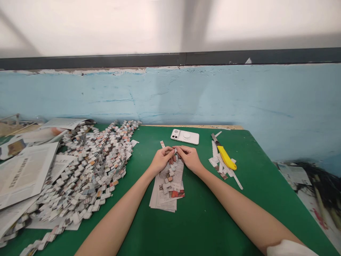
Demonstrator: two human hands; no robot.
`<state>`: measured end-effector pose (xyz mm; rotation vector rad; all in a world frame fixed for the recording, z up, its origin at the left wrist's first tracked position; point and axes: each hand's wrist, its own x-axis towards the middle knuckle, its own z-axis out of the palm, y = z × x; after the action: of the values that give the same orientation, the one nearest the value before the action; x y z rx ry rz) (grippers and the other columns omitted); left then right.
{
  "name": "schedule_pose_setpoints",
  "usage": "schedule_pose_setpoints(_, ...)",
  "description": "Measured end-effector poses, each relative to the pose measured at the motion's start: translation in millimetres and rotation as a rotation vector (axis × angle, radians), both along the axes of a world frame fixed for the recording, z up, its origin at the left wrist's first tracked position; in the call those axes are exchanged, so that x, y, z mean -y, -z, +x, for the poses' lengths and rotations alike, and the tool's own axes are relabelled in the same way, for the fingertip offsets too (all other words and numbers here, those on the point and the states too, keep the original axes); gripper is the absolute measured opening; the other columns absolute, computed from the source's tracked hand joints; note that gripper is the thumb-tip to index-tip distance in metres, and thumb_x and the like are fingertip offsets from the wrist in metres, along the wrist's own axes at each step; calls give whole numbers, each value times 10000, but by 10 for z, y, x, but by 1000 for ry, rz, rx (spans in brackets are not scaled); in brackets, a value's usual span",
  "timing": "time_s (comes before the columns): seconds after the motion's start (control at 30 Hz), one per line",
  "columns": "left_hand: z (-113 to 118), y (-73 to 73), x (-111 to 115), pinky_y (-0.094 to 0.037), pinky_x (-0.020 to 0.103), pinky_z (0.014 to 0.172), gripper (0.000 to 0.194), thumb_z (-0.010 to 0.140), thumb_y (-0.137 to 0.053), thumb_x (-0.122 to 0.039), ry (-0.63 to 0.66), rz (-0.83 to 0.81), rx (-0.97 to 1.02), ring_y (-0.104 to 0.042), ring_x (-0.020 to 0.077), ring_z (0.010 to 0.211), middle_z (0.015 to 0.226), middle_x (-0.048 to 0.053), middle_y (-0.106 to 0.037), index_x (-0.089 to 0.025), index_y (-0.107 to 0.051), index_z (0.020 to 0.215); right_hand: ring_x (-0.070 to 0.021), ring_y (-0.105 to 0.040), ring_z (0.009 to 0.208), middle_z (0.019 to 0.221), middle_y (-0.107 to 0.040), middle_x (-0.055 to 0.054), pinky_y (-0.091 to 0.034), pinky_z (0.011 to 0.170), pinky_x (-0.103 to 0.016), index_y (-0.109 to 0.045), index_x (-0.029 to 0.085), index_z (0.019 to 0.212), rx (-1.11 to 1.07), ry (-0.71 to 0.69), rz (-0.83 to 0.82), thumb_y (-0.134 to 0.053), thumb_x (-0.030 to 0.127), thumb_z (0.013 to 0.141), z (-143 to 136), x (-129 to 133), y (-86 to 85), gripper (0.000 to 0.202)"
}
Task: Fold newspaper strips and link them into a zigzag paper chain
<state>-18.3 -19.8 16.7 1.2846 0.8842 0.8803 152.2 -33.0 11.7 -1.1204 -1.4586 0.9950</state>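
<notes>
Near the middle of the green table, my left hand (162, 159) and my right hand (188, 158) meet at the fingertips. Both are closed on the upper end of a short zigzag chain of folded paper (169, 175). The chain hangs down over a stack of cut newspaper pieces (163, 203). A narrow paper strip (162, 144) sticks up just beyond my left hand. Past my hands lies a white phone (184, 136), back side up. To the right, a yellow-handled knife (226, 156) rests on loose paper strips (238, 180).
A large heap of folded paper chain (90, 170) covers the table's left side, beside newspaper sheets (25, 174). A blue wall (186, 96) stands behind the table (207, 224). Papers and dark clutter (326, 188) lie beyond the right table edge.
</notes>
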Motion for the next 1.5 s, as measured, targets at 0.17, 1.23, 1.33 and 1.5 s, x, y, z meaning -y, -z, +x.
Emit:
schedule_pose_setpoints(0.17,8,-21,7,-429,244,527,411,859,-694,-545,-10,-2,-5,-541,118,500,632,19,-659,-144,-653,939,-130,-475,552,674,-638,-35,-361,507,-255,-811,131,1019,-6,3,-29,-589,507,937,1,2,-1,444)
schedule_pose_setpoints(1.23,-6,49,-10,-441,243,551,398,876,-688,-529,3,26,-9,-543,115,532,668,23,-666,-144,-648,967,-142,-505,559,656,-639,-37,-380,505,-255,-811,131,1006,12,37,-42,-584,524,933,-3,-5,37,460)
schedule_pose_setpoints(1.33,-15,55,-10,-447,248,558,408,885,-670,-545,13,42,-34,-553,122,543,682,28,-671,-149,-646,980,-148,-518,567,669,-649,-41,-385,505,-256,-808,131,996,15,33,-48,-579,533,931,-3,-2,37,468)
schedule_pose_setpoints(1.5,-13,46,-3,-442,244,555,409,882,-669,-549,13,49,-44,-554,122,542,673,26,-665,-150,-639,970,-154,-538,592,687,-663,-47,-389,509,-252,-805,126,995,12,22,-48,-584,527,926,-5,-1,21,463)
